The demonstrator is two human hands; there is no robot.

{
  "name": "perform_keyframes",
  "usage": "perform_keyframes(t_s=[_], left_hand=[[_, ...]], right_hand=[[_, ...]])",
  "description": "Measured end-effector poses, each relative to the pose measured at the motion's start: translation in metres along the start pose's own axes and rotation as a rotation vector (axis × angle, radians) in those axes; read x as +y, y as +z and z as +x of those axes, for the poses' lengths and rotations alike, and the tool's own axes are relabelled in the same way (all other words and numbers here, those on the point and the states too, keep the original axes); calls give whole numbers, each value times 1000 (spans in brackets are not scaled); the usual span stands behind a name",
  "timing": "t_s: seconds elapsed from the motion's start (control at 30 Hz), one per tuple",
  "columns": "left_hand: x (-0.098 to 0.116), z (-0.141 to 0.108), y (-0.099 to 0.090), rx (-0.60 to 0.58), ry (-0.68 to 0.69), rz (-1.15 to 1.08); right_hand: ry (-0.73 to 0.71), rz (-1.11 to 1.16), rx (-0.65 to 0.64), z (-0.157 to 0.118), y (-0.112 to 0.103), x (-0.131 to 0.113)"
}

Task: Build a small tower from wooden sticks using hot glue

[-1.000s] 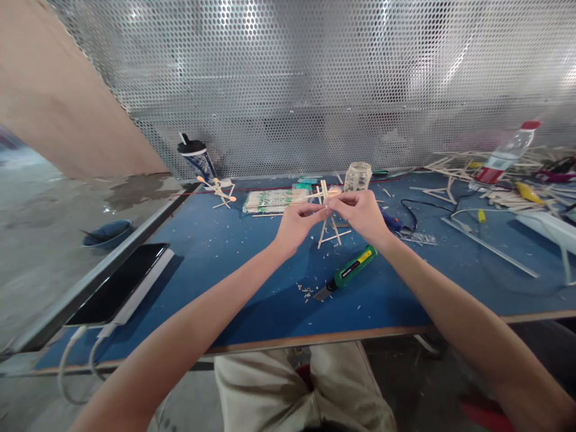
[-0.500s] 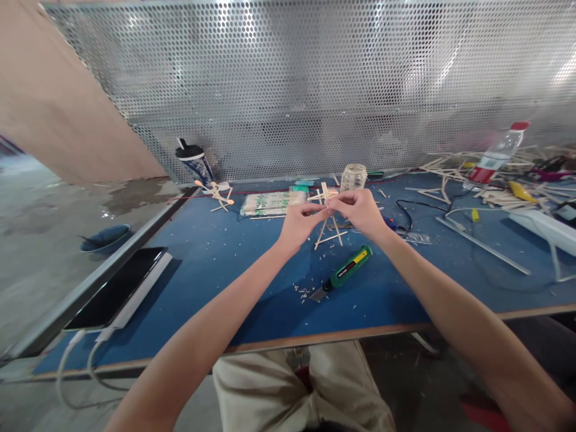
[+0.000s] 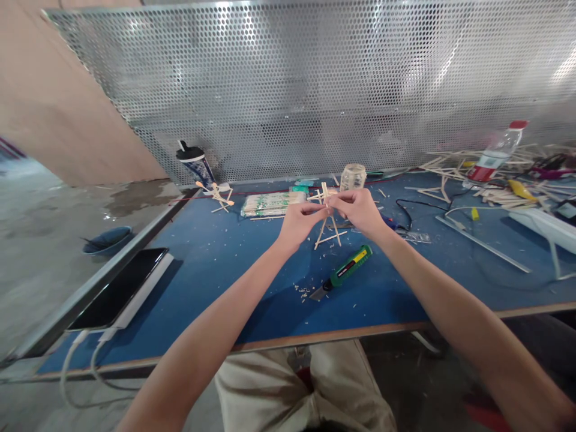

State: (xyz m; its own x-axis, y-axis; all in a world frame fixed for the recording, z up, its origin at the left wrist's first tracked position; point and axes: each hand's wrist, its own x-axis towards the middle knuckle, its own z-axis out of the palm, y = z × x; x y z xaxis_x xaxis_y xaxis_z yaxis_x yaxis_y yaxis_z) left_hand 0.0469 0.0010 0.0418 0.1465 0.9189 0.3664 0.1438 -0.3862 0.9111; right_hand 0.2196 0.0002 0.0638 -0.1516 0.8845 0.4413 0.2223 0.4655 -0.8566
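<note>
My left hand [image 3: 300, 223] and my right hand [image 3: 357, 207] meet fingertip to fingertip over the middle of the table. Both are closed in a pinch on the upper part of a small wooden stick frame [image 3: 330, 238]. Its thin pale sticks spread into legs with a crossbar low down, and short ends poke up above my fingers. The fingertips hide the joint and any small piece between them. Nearer to me lies a green utility knife [image 3: 348, 268], its blade out, pointing left beside some shavings [image 3: 304, 292].
Behind my hands are a packet of sticks [image 3: 272, 204] and a glass jar [image 3: 353, 177]. Another stick model [image 3: 219, 195] stands near a dark cup [image 3: 197, 163]. A phone [image 3: 121, 288] with cables lies left. Rightward are a bottle [image 3: 495, 157], loose sticks and a white power strip [image 3: 546, 228].
My hands keep almost the same pinch at the stick frame, with only slight finger movement. The view has shifted very slightly.
</note>
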Motion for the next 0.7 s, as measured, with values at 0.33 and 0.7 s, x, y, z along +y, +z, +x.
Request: perform_keyframes(t_s=[0.33,0.7], left_hand=[[-3,0,0,-7,1,-25],[1,-3,-1,14,100,108]], right_hand=[[-4,31,8,-1,2,2],[-38,1,-14,0,1,2]])
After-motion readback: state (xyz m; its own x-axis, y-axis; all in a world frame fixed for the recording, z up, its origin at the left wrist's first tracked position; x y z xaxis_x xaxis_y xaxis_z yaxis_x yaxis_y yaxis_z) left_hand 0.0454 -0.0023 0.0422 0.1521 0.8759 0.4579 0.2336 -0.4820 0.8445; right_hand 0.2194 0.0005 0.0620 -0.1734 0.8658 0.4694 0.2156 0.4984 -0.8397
